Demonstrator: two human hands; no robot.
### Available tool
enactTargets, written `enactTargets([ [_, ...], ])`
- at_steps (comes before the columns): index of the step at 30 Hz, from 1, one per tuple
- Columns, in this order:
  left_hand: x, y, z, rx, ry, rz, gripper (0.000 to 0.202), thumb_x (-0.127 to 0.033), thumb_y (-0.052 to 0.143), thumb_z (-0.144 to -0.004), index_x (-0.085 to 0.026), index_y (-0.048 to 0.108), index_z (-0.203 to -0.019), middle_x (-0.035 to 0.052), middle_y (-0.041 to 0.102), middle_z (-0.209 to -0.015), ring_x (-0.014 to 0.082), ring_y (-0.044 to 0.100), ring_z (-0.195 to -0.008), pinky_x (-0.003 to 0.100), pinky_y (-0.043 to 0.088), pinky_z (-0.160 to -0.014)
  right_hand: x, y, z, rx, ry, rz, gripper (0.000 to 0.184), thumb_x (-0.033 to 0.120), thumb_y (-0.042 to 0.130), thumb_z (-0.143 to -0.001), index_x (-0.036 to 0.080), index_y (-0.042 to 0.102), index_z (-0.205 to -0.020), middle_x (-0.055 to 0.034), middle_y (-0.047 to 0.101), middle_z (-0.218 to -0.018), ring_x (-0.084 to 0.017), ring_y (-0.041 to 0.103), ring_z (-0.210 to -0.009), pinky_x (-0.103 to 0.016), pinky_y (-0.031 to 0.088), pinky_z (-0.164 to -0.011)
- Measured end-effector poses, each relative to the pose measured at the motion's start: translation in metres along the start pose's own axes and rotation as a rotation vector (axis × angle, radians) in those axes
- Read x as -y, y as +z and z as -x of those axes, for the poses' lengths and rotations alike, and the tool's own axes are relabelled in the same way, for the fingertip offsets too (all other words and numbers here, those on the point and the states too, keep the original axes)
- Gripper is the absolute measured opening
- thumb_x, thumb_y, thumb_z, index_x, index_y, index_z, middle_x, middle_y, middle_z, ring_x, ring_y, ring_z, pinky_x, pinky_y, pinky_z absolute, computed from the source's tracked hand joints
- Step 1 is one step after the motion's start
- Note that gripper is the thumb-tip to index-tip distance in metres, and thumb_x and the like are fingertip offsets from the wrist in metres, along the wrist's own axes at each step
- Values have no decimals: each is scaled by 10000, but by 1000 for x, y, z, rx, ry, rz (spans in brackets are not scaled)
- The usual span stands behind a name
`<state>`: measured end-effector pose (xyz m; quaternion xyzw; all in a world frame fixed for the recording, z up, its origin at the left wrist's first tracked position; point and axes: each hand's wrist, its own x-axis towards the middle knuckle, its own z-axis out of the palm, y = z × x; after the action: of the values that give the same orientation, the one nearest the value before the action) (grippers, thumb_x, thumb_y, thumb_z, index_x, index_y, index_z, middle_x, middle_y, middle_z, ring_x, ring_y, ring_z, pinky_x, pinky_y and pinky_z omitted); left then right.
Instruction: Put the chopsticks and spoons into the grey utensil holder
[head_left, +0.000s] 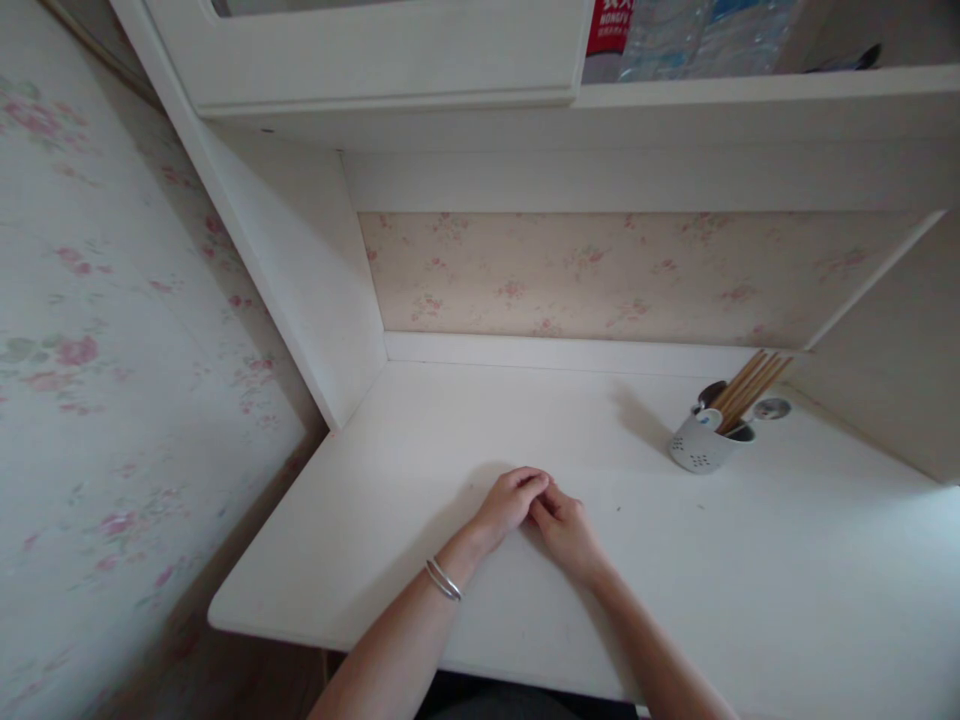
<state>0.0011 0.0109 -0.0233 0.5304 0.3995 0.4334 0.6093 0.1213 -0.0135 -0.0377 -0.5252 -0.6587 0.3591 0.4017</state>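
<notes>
Hands at rest on the white table

Both hands lay together near the front middle of the table [750, 590], which filled an alcove under a shelf [750, 95]. The left hand [510, 505], with a bracelet [444, 580] at its wrist, had its fingers [534, 484] curled under and nearly closed. The right hand [568, 530] was curled the same way, its fingertips meeting those of the left. Nothing showed in either grasp, though the palms faced down and were hidden.

A grey holder [696, 447] stood well apart, toward the back right, with chopsticks [750, 385] leaning out to the right and a spoon [771, 408] beside them.

In my judgement the pose was steady, with both wrists borne by the table. The right hand was the nearer to the holder. Because the chopsticks leaned, the holder would likely tip if gripped by its load instead of low on its wall.
</notes>
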Motion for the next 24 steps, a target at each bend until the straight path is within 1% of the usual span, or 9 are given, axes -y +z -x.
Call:
enactTargets([
  [12, -4, 1, 1, -17, -24, -10, 288, -387, 578, -802, -151, 707, -907, 73, 709, -955, 210, 612, -938, 335, 451, -895, 3, -1, 1, 8, 10, 14, 228, 297, 457, -884, 187, 650, -933, -13, 644, -710, -170, 569, -626, -273, 402, -574],
  [18, -3, 1, 1, -25, -15, -18, 275, -371, 576, -805, -151, 708, -902, 73, 709, -954, 204, 613, -931, 328, 450, -895, 3, -1, 1, 9, -1, 9, 225, 293, 462, -881, 182, 650, -936, -21, 663, -743, -172, 585, -652, -277, 425, -599],
  [24, -1, 0, 1, -20, -26, -24, 289, -385, 579, -806, -151, 706, -918, 72, 708, -963, 204, 609, -947, 319, 453, -898, 2, -1, 1, 10, -16, -14, 248, 292, 461, -889, 180, 657, -990, -28, 678, -788, -174, 598, -689, -281, 444, -638],
])
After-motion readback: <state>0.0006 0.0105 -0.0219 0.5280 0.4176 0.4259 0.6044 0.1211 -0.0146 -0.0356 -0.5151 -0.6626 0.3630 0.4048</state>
